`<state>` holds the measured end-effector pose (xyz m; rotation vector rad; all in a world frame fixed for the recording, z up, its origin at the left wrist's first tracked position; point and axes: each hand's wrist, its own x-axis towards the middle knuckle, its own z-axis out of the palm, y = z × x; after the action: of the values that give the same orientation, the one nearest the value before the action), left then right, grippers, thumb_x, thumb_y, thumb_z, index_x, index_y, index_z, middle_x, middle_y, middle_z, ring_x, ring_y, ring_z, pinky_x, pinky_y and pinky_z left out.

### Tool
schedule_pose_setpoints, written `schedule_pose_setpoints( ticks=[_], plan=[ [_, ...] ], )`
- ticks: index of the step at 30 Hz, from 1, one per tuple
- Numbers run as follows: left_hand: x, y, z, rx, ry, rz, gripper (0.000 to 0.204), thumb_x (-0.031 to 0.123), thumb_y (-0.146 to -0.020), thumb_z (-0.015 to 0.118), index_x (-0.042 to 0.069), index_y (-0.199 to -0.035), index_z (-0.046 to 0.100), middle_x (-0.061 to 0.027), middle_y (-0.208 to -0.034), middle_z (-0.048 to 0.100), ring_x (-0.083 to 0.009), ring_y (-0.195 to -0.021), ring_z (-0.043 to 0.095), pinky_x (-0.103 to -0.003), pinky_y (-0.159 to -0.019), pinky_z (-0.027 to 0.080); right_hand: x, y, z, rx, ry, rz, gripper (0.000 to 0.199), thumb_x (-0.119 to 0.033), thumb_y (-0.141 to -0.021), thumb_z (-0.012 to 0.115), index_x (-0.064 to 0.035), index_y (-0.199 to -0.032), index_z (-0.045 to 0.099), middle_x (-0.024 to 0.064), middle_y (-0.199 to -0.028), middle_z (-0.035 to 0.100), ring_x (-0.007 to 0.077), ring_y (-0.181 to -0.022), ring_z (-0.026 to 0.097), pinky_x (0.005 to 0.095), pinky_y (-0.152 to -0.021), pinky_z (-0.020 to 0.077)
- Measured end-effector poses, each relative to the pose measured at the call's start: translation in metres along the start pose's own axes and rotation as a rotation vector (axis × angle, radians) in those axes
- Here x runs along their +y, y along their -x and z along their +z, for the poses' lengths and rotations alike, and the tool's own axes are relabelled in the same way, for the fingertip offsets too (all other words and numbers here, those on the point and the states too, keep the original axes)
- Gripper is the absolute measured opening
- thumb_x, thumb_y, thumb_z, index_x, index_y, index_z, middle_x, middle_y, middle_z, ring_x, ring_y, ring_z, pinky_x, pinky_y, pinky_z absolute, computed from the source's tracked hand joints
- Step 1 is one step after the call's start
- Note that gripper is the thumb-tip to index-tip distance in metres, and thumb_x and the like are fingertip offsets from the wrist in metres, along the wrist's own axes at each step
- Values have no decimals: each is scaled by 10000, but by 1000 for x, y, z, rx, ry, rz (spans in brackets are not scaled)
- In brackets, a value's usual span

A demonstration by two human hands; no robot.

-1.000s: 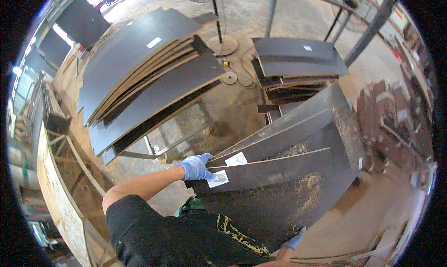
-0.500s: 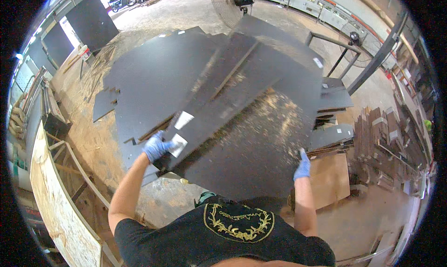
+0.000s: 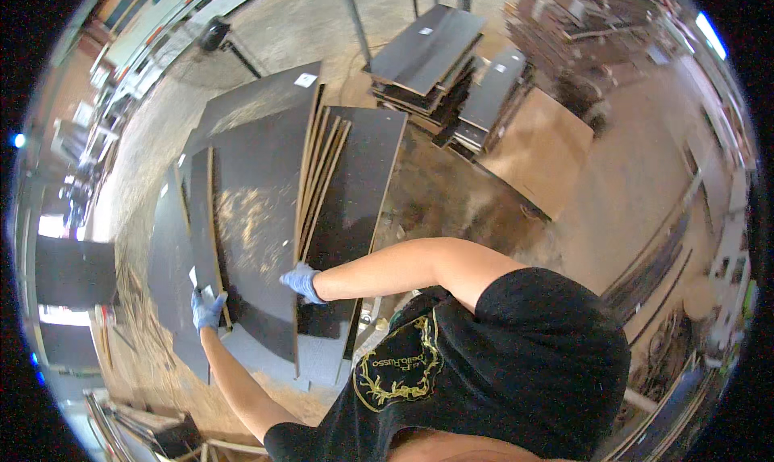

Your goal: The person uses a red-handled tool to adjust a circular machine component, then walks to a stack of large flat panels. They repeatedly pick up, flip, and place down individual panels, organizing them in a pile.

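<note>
My left hand (image 3: 208, 309), in a blue glove, is closed on the near end of a narrow dark board (image 3: 205, 228), close to some white labels. This board lies along the left side of a wide dark panel (image 3: 262, 289) scattered with sawdust (image 3: 246, 220). At the panel's right edge, my gloved right hand (image 3: 302, 282) grips with its fingers over the top; its underside is hidden. Several narrow strips (image 3: 324, 172) with pale edges lie beyond that hand, against another dark panel (image 3: 367, 164).
Beyond the panels, stacked dark boards (image 3: 426, 51) stand beside a metal frame (image 3: 355, 18). A brown sheet (image 3: 536, 143) lies right of them. A heap of brown board pieces (image 3: 556, 27) is at the far right. A fan (image 3: 216, 33) stands at the far left.
The view has swung to the right, so the panels now appear further left and turned. My right hand has come nearer my left, its arm reaching across. Both hands stay at the boards.
</note>
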<state>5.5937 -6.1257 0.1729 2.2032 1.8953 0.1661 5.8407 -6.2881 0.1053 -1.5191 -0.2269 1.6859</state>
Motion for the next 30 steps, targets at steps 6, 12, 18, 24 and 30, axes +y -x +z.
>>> schedule_pose_setpoints(
  ticks=[6, 12, 18, 24, 30],
  plan=[
    [-30, 11, -10, -3, 179, 41, 920, 249, -548, 793, 86, -1330, 338, -126, -1237, 481, -268, -1124, 470, -354, -935, 387, 9, 0, -104, -515, -123, -24, 298, -342, -822, 601, -185, -1065, 525, 16, -952, 596, 152, -778, 579, 341, -641, 486],
    [24, 47, -17, -51, 131, 247, 985, 154, -497, 776, 125, -1357, 298, -122, -1257, 457, -282, -1149, 449, -350, -971, 379, 62, 3, -248, -550, -574, -2, 306, -348, -924, 402, -181, -1169, 475, 3, -1048, 569, 191, -946, 557, 386, -802, 467],
    [82, 73, -11, 44, -145, 275, 1006, 138, -511, 755, 159, -1378, 245, -134, -1326, 380, -321, -1222, 364, -372, -1027, 328, 79, 54, -307, -118, -723, -105, 93, -299, -884, 482, -209, -895, 502, -41, -815, 577, 161, -733, 574, 370, -612, 482],
    [122, 74, 14, 133, -203, 412, 938, 208, -533, 729, 149, -1358, 286, -129, -1305, 405, -320, -1211, 363, -415, -1049, 266, 92, 72, -343, 103, -797, -79, 102, -295, -886, 494, -205, -928, 515, -44, -796, 600, 152, -693, 593, 359, -588, 502],
    [151, 83, 51, 131, -333, 376, 773, 380, -707, 604, 183, -1375, 269, -112, -1414, 273, -362, -1291, 246, -514, -1052, 182, 111, 66, -404, 189, -852, -87, 168, -305, -892, 477, -206, -1018, 526, -36, -856, 624, 179, -725, 609, 384, -585, 463]
  ],
)
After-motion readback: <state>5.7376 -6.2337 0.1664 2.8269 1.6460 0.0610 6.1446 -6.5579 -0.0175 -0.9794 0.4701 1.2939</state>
